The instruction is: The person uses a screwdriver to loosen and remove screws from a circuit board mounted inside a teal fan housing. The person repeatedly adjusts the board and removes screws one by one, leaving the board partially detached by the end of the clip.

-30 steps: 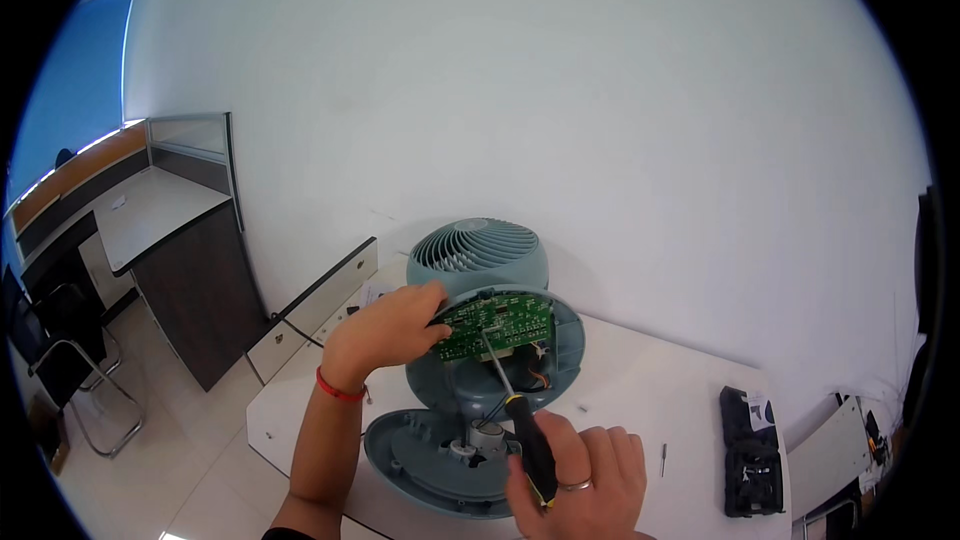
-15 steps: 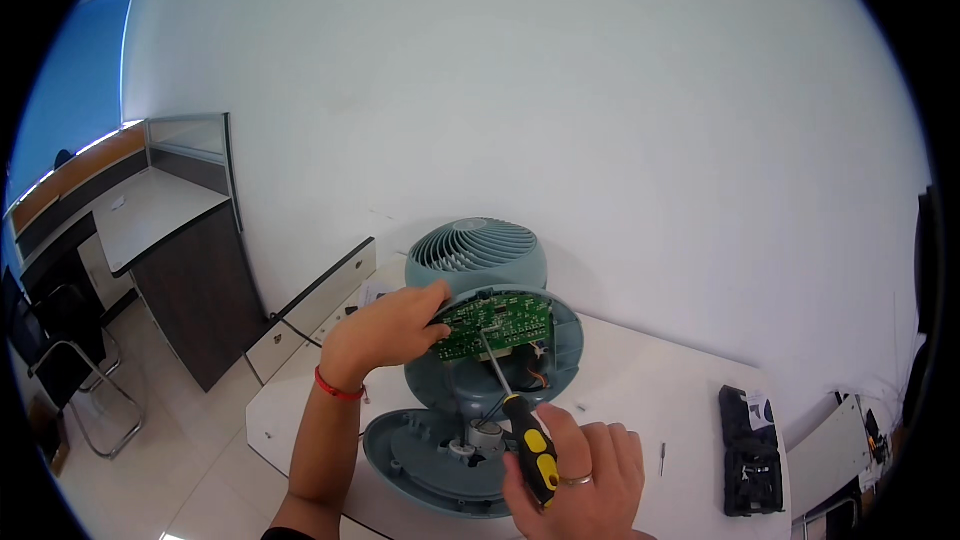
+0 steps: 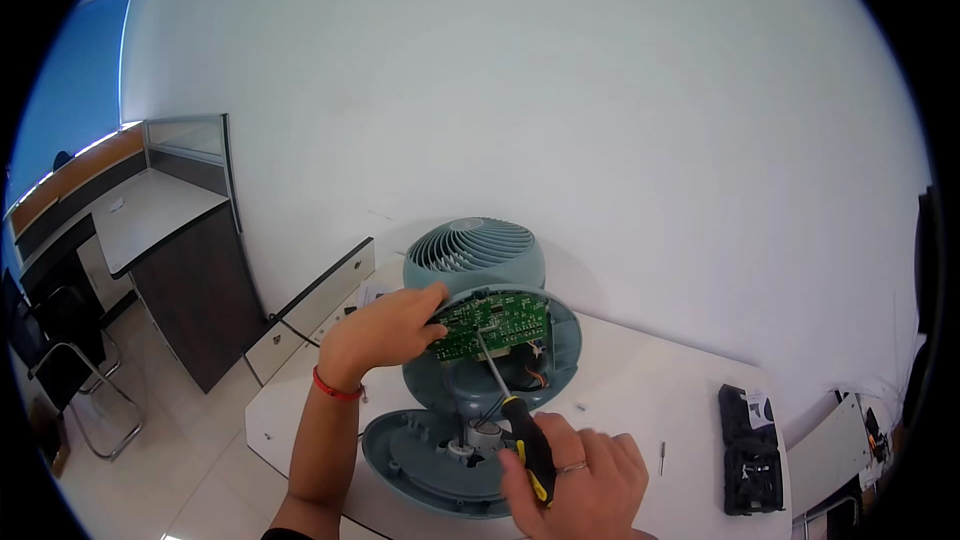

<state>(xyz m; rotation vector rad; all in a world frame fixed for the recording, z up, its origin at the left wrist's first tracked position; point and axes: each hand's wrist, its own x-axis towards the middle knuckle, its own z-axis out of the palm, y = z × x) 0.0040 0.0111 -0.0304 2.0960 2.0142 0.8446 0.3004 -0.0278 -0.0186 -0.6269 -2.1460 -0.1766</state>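
My left hand [image 3: 390,330] grips the left edge of an upright teal round housing [image 3: 560,370], its fingertips at a green circuit board [image 3: 515,325] inside it. My right hand [image 3: 580,485] is closed on a screwdriver [image 3: 525,430] with a black and yellow handle; its shaft slants up to the middle of the board. Wires show beneath the board. Below lies an opened teal base half [image 3: 415,455] with a silver cylindrical part [image 3: 482,435]. A teal fan head with a slatted grille [image 3: 470,245] stands behind the housing.
The white table [image 3: 670,370] backs onto a wall. A black tool case [image 3: 750,460] lies at its right, with a thin metal piece [image 3: 663,456] beside it. A panel [image 3: 310,310] runs along the left. A desk [image 3: 180,210] and chair [image 3: 70,380] stand farther left.
The screwdriver handle turns in my right hand, showing yellow grips half a second ago and mostly black now. My right fingers shift slightly; my left hand stays in place.
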